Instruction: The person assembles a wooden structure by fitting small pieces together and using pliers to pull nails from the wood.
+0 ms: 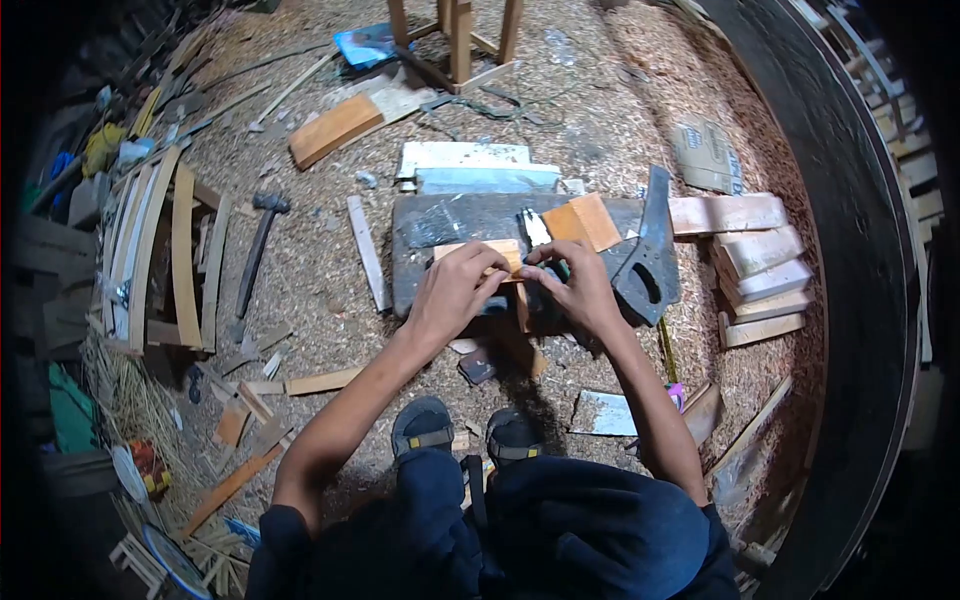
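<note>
A small light wooden piece (505,250) is over the dark work board (410,262), with a narrow strip of wood (522,308) pointing down below it. My left hand (458,288) is closed on the piece from the left, fingers bent. My right hand (575,285) pinches at its right end, thumb and forefinger together; the exact contact is partly hidden. Beyond my right hand lie pliers (535,228) with the handles covered, and an orange-brown wood block (592,222). A handsaw (648,260) rests along the board's right side.
Stacked curved wood pieces (765,265) sit to the right. A hammer (258,255) and a wooden frame (180,260) are on the left. At the back stand a stool's legs (460,45) near a plank (335,130). Shavings cover the ground; a dark beam (850,250) borders the right.
</note>
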A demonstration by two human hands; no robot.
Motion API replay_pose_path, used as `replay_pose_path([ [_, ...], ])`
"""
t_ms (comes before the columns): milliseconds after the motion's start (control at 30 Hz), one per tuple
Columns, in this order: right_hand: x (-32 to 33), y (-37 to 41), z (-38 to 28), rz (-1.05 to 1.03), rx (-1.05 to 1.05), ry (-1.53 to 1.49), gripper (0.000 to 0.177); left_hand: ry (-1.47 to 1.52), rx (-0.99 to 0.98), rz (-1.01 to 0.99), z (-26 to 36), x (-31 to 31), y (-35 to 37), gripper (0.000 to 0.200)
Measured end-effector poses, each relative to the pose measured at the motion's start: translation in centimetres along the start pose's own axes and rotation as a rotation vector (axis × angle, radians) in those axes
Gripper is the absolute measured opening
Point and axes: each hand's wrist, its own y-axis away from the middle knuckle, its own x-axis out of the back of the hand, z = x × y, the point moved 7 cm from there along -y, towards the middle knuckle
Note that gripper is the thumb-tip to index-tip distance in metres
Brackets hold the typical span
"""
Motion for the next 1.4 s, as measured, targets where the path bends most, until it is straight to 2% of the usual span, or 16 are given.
replay_pose_path([
  [67,0.6,1.1,2.4,0.198,-0.024,0.116,0.029,0.041,0.24,-0.112,-1.3,-1.2,-0.2,0.015],
  [100,0.6,1.7,2.7,0.235,-0.068,0.205,0.033,0.045,0.219,-0.06,-1.4,-1.3,-0.3,0.016],
  [133,0.2,2.0,3.3,0.206,-0.135,0.255,0.041,0.047,0.212,-0.071,-1.6,-1.6,-0.3,0.016],
  [200,-0.8,2.6,3.7,0.172,-0.172,0.366,0.05,0.08,0.406,0.013,-3.3,-1.0,0.2,0.015],
  [233,-1.3,2.8,3.7,0.16,-0.139,0.402,0.06,0.076,0.406,0.006,-3.6,-0.8,0.3,0.015],
  [333,-2.1,2.8,3.6,0.159,-0.166,0.448,0.063,0.172,0.478,0.117,-5.3,1.3,1.0,0.019],
  [400,-2.4,2.3,3.7,0.137,-0.152,0.439,0.065,0.108,0.436,0.171,-5.8,2.5,1.4,0.019],
  [467,-2.4,1.8,4.7,0.169,-0.195,0.33,0.067,0.191,0.464,0.242,-6.7,3.5,2.3,0.017],
  [533,-2.2,1.4,5.2,0.212,-0.204,0.272,0.071,0.158,0.477,0.212,-6.4,4.3,3.0,0.017],
  [667,-2.0,0.6,5.0,0.165,-0.241,0.301,0.067,0.112,0.463,0.214,-6.6,5.0,4.7,0.016],
  [867,-0.1,-1.6,-0.3,0.081,-0.229,0.318,0.063,0.131,0.406,0.234,-7.0,5.8,5.7,0.015],
  [967,0.9,-2.6,-4.2,0.028,-0.068,0.259,0.062,0.12,0.367,0.206,-7.1,6.0,6.0,0.016],
  [1100,0.5,-3.4,-6.3,-0.111,-0.045,0.283,0.059,0.192,0.375,0.195,-7.5,6.0,6.4,0.014],
  [1233,-0.9,-3.2,-7.3,0.004,0.044,0.279,0.058,0.274,0.428,0.218,-7.7,5.9,6.8,0.013],
  [1300,-2.2,-2.3,-6.8,-0.075,-0.161,0.112,0.057,0.287,0.419,0.23,-8.0,5.9,6.9,0.013],
  [1400,-3.8,-0.7,-6.4,-0.023,-0.154,0.067,0.057,0.252,0.369,0.257,-8.2,5.8,7.3,0.012],
])
